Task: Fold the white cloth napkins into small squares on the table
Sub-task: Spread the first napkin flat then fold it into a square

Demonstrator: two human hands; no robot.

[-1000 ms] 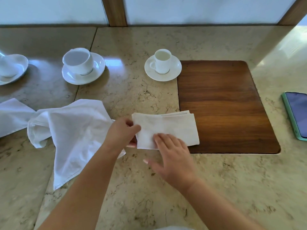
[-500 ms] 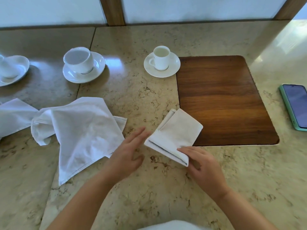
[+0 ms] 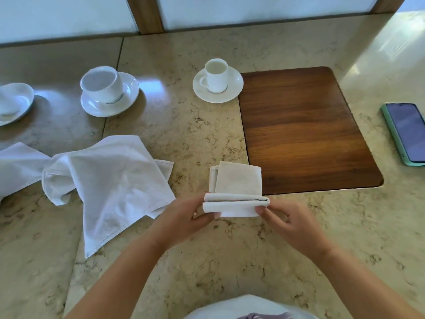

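Note:
A folded white napkin (image 3: 238,180) lies on the marble table (image 3: 207,261) just left of the wooden inlay. Its near end is lifted and doubled over. My left hand (image 3: 184,217) pinches that raised end at its left corner. At the right corner, my right hand (image 3: 289,222) pinches the same end. An unfolded, rumpled white napkin (image 3: 110,183) lies to the left, with another white cloth (image 3: 16,166) at the left edge.
A dark wooden inlay (image 3: 303,132) fills the table's right middle. A small cup on a saucer (image 3: 217,81) stands at its far left corner, a larger cup and saucer (image 3: 108,90) further left, another saucer (image 3: 11,102) at the edge. A green-cased phone (image 3: 404,132) lies right.
The napkin has been turned from slanted to square with the table. Both hands now hold its near end, lifted off the table and folding away from me.

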